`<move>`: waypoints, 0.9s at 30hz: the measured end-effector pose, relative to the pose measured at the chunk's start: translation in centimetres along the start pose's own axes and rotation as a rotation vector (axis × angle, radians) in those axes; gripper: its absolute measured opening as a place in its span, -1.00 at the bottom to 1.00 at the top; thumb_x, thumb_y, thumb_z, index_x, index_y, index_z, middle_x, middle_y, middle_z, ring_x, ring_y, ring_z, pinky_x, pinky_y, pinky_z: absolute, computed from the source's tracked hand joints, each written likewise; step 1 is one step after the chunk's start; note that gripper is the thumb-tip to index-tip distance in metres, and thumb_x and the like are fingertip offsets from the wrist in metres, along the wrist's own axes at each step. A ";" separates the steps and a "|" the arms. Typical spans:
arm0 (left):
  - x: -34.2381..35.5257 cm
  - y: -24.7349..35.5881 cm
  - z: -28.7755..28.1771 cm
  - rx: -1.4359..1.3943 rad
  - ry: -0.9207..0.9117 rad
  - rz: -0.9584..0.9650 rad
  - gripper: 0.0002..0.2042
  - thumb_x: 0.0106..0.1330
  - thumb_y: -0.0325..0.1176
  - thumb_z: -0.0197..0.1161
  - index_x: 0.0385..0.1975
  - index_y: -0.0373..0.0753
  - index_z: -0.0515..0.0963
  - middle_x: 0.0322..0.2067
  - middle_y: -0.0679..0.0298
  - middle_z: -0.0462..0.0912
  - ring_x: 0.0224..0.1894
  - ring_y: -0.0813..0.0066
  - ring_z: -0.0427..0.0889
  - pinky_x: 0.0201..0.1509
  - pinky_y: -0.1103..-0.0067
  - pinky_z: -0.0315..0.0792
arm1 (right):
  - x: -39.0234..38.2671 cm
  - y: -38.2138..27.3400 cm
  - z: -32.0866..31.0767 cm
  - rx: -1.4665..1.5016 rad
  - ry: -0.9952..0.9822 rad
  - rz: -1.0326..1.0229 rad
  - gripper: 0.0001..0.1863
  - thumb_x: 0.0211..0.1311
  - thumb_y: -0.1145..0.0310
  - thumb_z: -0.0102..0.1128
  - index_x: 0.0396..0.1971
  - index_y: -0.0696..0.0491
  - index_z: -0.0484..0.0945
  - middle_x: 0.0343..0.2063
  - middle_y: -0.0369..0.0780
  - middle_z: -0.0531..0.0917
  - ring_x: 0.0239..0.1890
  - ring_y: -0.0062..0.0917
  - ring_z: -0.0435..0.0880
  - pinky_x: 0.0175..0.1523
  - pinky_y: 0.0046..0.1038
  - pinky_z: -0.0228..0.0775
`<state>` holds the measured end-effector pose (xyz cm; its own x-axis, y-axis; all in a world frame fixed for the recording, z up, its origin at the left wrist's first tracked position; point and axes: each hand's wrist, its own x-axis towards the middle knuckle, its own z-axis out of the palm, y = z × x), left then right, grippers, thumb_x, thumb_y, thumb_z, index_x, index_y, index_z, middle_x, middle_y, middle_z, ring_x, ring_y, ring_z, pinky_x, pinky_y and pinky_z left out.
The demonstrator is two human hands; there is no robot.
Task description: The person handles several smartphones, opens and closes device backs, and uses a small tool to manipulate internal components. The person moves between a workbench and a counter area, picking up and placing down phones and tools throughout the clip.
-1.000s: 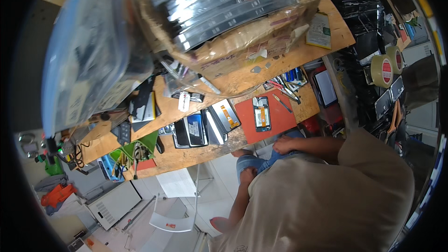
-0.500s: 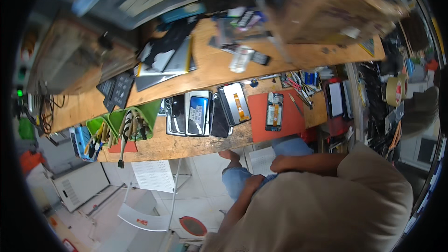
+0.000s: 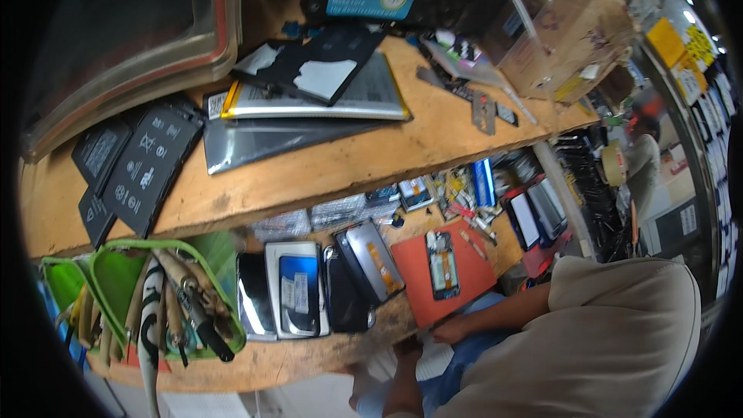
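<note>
My right hand (image 3: pixel 451 330) rests by my thigh, just below the bench's front edge, with its fingers too small to make out. Beside it, dark and blurred, is my left hand (image 3: pixel 408 350), also low over my lap. Closest to both hands is an orange-red mat (image 3: pixel 410 263) carrying an opened phone (image 3: pixel 443 265) whose inner parts and orange flex cable show. Left of the mat lies a phone screen assembly (image 3: pixel 370 261), grey-backed with an orange flex strip. A dark phone (image 3: pixel 346 294) and a blue-backed phone (image 3: pixel 300 294) on a white one follow further left.
Green holders (image 3: pixel 166 244) full of brushes and tools hang at the shelf's left. On the raised wooden shelf (image 3: pixel 309 170) lie several phone and tablet batteries (image 3: pixel 155 162). A cardboard box (image 3: pixel 565 23) stands at the back right; a tape roll (image 3: pixel 614 162) sits at the right.
My view has shifted, so shelf, batteries and green holders look larger and the white chair is mostly out of view. My hands stay low by my lap; the bench phones keep their places.
</note>
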<state>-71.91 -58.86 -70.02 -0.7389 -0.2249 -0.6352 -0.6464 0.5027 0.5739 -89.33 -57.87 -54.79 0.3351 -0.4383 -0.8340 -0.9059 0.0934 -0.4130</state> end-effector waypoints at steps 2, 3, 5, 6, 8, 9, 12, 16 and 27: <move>0.4 0.1 -1.1 -0.041 -0.120 -0.068 -0.62 0.28 -0.07 0.09 -0.05 -0.09 0.65 0.06 0.09 0.63 0.12 0.04 0.58 0.10 0.14 0.49 | 0.5 1.4 0.4 -0.162 0.067 0.018 -0.70 0.24 0.24 0.01 -0.18 0.11 0.58 -0.22 0.02 0.67 -0.12 -0.06 0.67 0.00 -0.10 0.48; 0.1 0.0 -1.5 -0.039 -0.133 -0.096 -0.62 0.28 -0.06 0.08 -0.05 -0.09 0.65 0.06 0.09 0.63 0.12 0.04 0.59 0.10 0.14 0.49 | 0.6 1.8 0.8 -0.204 0.119 0.008 -0.69 0.22 0.24 0.02 -0.18 0.12 0.59 -0.21 0.02 0.68 -0.11 -0.07 0.67 0.00 -0.10 0.49; -0.6 -1.0 -2.1 -0.025 -0.111 -0.163 -0.62 0.28 -0.06 0.08 -0.06 -0.09 0.65 0.05 0.09 0.63 0.11 0.03 0.59 0.10 0.14 0.49 | 1.3 2.6 1.1 -0.297 0.229 -0.024 -0.67 0.18 0.25 0.03 -0.18 0.13 0.60 -0.20 0.02 0.69 -0.10 -0.08 0.68 0.01 -0.11 0.50; -0.9 -1.7 -2.3 -0.017 -0.099 -0.191 -0.62 0.28 -0.05 0.08 -0.06 -0.09 0.65 0.05 0.09 0.64 0.11 0.03 0.59 0.10 0.14 0.49 | 1.6 2.7 1.3 -0.289 0.247 -0.020 -0.67 0.18 0.25 0.03 -0.18 0.13 0.60 -0.19 0.02 0.69 -0.10 -0.09 0.68 0.01 -0.11 0.50; -0.9 -3.0 -2.3 -0.002 -0.064 -0.244 -0.62 0.29 -0.05 0.08 -0.07 -0.09 0.65 0.04 0.09 0.64 0.10 0.03 0.60 0.10 0.13 0.49 | 3.0 3.2 1.3 -0.229 0.241 -0.014 -0.67 0.17 0.25 0.04 -0.17 0.14 0.61 -0.19 0.02 0.69 -0.09 -0.09 0.68 0.01 -0.11 0.50; -0.7 -3.5 -2.2 0.008 -0.037 -0.269 -0.62 0.29 -0.04 0.07 -0.07 -0.09 0.66 0.04 0.09 0.64 0.10 0.02 0.60 0.10 0.13 0.49 | 3.8 3.3 1.4 -0.198 0.235 -0.010 -0.66 0.17 0.25 0.04 -0.17 0.14 0.61 -0.18 0.02 0.69 -0.09 -0.09 0.68 0.01 -0.11 0.50; 0.6 -4.9 -1.9 0.037 0.060 -0.338 -0.62 0.29 -0.04 0.07 -0.08 -0.09 0.66 0.03 0.09 0.65 0.09 0.02 0.60 0.09 0.13 0.50 | 7.4 3.6 1.3 -0.118 0.239 -0.010 -0.66 0.16 0.25 0.05 -0.16 0.14 0.61 -0.17 0.02 0.69 -0.08 -0.10 0.68 0.02 -0.11 0.51; 2.3 -6.7 -0.6 0.078 0.196 -0.424 -0.62 0.30 -0.02 0.06 -0.09 -0.09 0.67 0.01 0.09 0.66 0.08 0.01 0.61 0.09 0.13 0.50 | 13.7 4.3 1.8 -0.031 0.268 -0.042 -0.64 0.15 0.25 0.06 -0.15 0.15 0.62 -0.15 0.02 0.69 -0.06 -0.11 0.69 0.02 -0.11 0.51; 3.8 -8.2 -0.4 0.022 0.368 -0.662 -0.52 0.36 0.09 -0.02 -0.21 -0.18 0.69 -0.16 -0.02 0.71 -0.04 -0.09 0.66 0.08 0.15 0.52 | 22.0 3.9 6.0 0.110 0.468 -0.291 -0.61 0.12 0.25 0.08 -0.13 0.16 0.63 -0.11 0.02 0.70 -0.02 -0.14 0.69 0.03 -0.12 0.52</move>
<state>-69.47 -64.15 -76.89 -0.2164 -0.7476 -0.6279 -0.9760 0.1818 0.1199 -83.92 -61.77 -76.92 0.3941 -0.8073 -0.4393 -0.7525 -0.0090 -0.6585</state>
